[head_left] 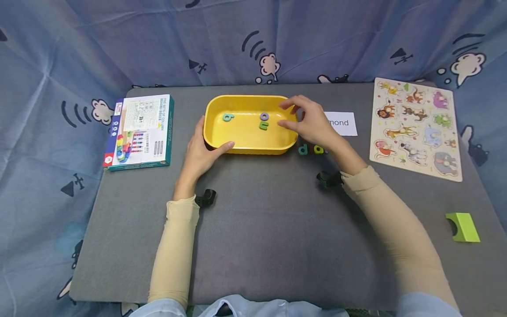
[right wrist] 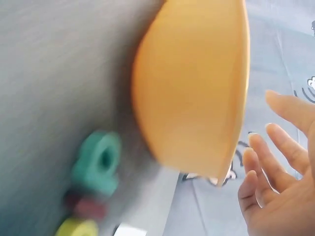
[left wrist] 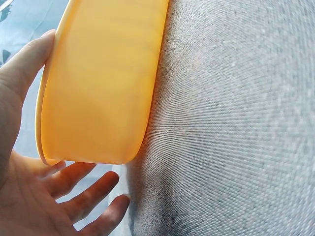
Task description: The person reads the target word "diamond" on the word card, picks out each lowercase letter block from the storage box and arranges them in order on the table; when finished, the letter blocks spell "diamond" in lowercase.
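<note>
A yellow box (head_left: pixel 245 149) with low walls stands toward the back of the table. Inside lie a teal letter (head_left: pixel 228 117), a purple letter o (head_left: pixel 264 116) and a green letter n (head_left: pixel 263 126). My left hand (head_left: pixel 199 152) holds the box's left end, thumb on the front rim, fingers around the end wall. My right hand (head_left: pixel 313 121) is over the right end, thumb and forefinger apart with nothing between them. Beside the box, near my right wrist, lie a teal letter (right wrist: pixel 98 162), a dark red piece (right wrist: pixel 88 207) and a yellow letter (head_left: pixel 318 149).
A white card (head_left: pixel 343 124) showing "mond" is partly hidden behind my right hand. An animal puzzle board (head_left: pixel 420 127) lies at the right, a boxed toy set (head_left: pixel 140 132) at the left. A green arch block (head_left: pixel 464 227) sits near the right edge. Patterned cloth (head_left: pixel 222 39) hangs behind the table.
</note>
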`<state>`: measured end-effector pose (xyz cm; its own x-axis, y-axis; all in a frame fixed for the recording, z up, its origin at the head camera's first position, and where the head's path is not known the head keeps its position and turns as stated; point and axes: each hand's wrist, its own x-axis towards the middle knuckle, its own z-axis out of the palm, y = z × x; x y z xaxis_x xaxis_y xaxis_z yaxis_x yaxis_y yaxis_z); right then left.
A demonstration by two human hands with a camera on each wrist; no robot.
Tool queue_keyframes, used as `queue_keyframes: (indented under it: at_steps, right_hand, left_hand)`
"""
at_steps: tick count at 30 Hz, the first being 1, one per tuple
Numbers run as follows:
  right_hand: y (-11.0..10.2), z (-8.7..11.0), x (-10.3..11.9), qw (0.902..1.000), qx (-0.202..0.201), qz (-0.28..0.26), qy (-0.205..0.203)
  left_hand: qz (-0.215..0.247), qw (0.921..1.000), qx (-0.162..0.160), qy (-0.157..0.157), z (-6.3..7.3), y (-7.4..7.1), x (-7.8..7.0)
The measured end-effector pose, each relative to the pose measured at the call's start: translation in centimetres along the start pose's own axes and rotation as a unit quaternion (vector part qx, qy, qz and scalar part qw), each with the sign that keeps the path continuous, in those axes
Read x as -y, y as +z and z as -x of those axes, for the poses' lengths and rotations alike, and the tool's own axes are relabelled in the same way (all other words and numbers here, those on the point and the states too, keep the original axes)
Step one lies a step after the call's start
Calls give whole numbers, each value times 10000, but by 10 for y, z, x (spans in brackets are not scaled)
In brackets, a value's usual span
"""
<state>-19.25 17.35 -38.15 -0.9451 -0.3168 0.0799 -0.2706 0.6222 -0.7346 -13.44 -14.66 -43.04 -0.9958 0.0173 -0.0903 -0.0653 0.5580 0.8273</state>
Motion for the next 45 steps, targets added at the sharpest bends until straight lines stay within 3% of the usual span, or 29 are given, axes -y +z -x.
queue_keyframes:
  at_steps: [8, 15, 25, 34, 45]
  right_hand:
    - [23, -35, 17, 9990, 383, -102, 195]
    - [43, -52, 15, 9918, 1030, 621, 439]
    - [53, -56, 16, 9819, 1038, 1419, 701]
    - [58, -58, 13, 9866, 886, 1042, 889]
    - [67, -60, 7, 9912, 725, 781, 790]
  left_hand:
    - [53, 9999, -44, 87, -3, 2, 2]
    - [83, 9999, -61, 139, -2, 1, 2]
    - [61, 9999, -43, 100, -3, 2, 3]
    - [47, 9999, -63, 116, -3, 2, 2]
    - [90, 9999, -65, 60, -2, 2, 1]
